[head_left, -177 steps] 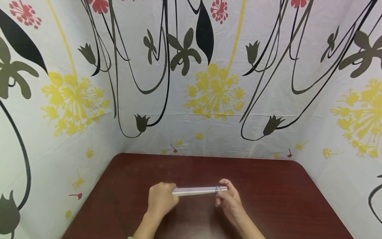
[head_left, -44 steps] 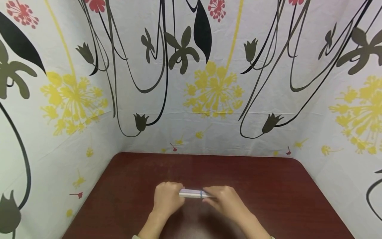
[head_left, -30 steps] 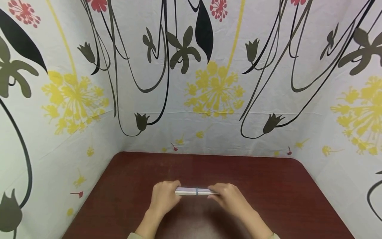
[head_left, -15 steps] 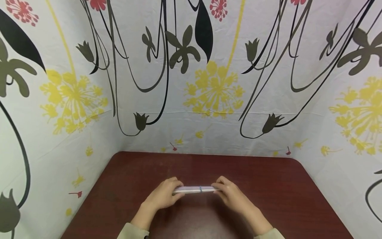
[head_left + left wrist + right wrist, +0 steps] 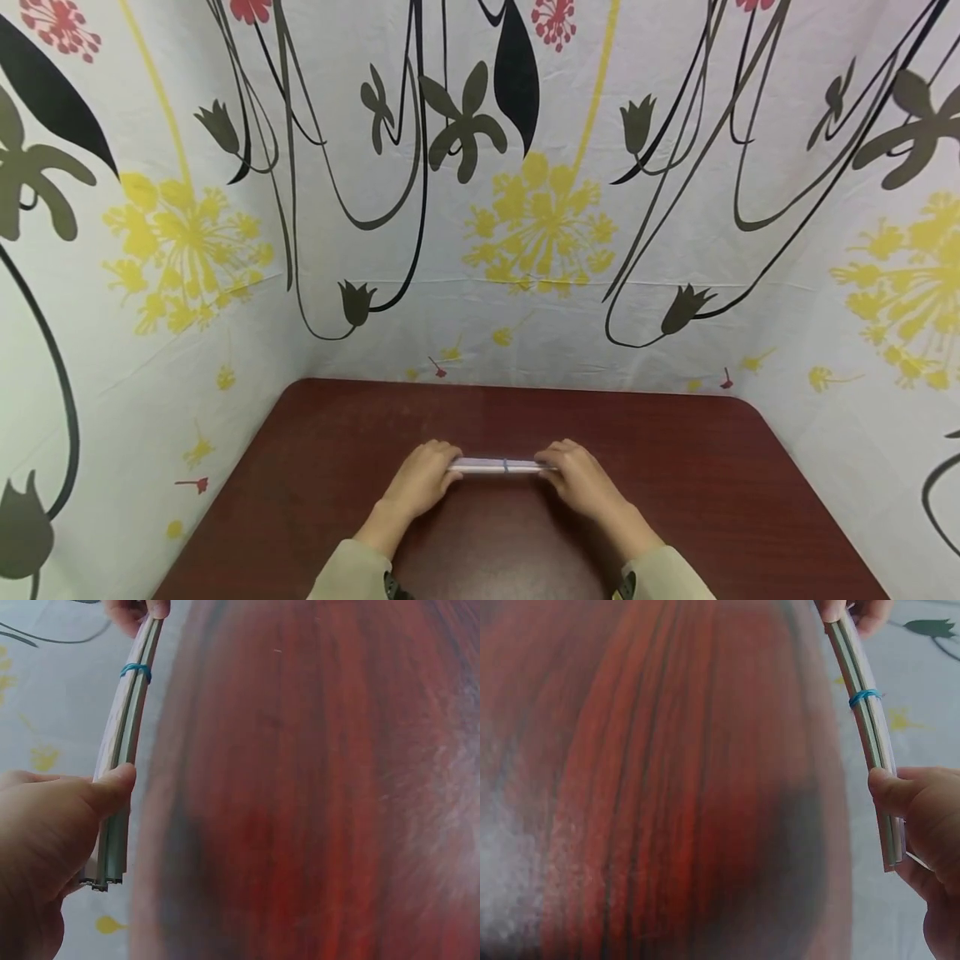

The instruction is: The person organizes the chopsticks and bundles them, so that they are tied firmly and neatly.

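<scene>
A slim bundle of long, pale, flat layered pieces [image 5: 480, 466] lies level between my two hands, over the middle of the table. Around its middle runs a blue rubber band [image 5: 864, 697]. My left hand [image 5: 422, 479] grips the left end, its thumb pressed along the near side. At the other end my right hand [image 5: 583, 482] pinches the bundle the same way, thumb in front and fingers behind. In the left wrist view the layered ends of the bundle [image 5: 112, 840] stick out past the left thumb.
The dark red wooden table [image 5: 480, 417] has rounded far corners. White cloth [image 5: 525, 333] printed with yellow, red and dark flowers hangs behind it and along both sides. Light sleeves [image 5: 348, 571] show at both wrists.
The right hand has gone from working the blue band near the bundle's right end to gripping that end. The band now sits at the middle. Both hands have moved slightly farther forward.
</scene>
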The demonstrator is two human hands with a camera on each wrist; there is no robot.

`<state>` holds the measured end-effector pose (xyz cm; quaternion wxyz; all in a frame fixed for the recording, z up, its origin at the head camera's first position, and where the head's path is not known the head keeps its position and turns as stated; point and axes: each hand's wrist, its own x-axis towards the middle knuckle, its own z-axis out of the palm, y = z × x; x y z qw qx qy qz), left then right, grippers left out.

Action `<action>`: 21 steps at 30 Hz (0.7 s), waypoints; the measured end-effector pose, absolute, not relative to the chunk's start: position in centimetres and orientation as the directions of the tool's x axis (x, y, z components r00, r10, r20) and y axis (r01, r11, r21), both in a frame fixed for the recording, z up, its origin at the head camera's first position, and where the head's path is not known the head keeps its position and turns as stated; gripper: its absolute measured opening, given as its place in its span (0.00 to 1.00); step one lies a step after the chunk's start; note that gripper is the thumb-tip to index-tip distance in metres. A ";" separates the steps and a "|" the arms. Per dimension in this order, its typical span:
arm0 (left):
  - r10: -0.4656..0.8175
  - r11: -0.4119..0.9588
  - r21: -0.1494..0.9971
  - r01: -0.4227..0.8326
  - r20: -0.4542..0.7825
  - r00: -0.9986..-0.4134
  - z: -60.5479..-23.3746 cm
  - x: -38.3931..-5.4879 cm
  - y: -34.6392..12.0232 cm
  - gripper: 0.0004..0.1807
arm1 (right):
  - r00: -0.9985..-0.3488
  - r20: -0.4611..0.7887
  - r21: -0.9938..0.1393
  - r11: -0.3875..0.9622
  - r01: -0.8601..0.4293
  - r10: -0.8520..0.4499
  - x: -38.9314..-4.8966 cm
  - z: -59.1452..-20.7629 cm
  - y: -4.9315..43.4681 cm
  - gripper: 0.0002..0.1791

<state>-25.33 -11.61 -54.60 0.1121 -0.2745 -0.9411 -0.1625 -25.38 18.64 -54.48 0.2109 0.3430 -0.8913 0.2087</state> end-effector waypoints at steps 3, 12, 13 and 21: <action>0.465 0.814 0.239 0.529 0.279 -0.841 -55.6 -25.6 -11.2 0.15 | -0.716 0.473 -0.225 0.715 -0.661 -0.513 -25.8 -55.2 18.7 0.12; 0.441 0.822 0.270 0.501 0.255 -0.860 -56.4 -25.8 -10.7 0.16 | -0.770 0.390 -0.281 0.730 -0.622 -0.506 -26.3 -56.5 18.9 0.12; 0.441 0.819 0.280 0.501 0.253 -0.861 -56.4 -25.8 -10.7 0.16 | -0.775 0.380 -0.289 0.732 -0.618 -0.504 -26.3 -56.5 19.0 0.12; 0.430 0.844 0.233 0.484 0.246 -0.869 -56.1 -25.5 -10.5 0.18 | -0.811 0.304 -0.314 0.751 -0.580 -0.499 -25.9 -56.2 19.0 0.13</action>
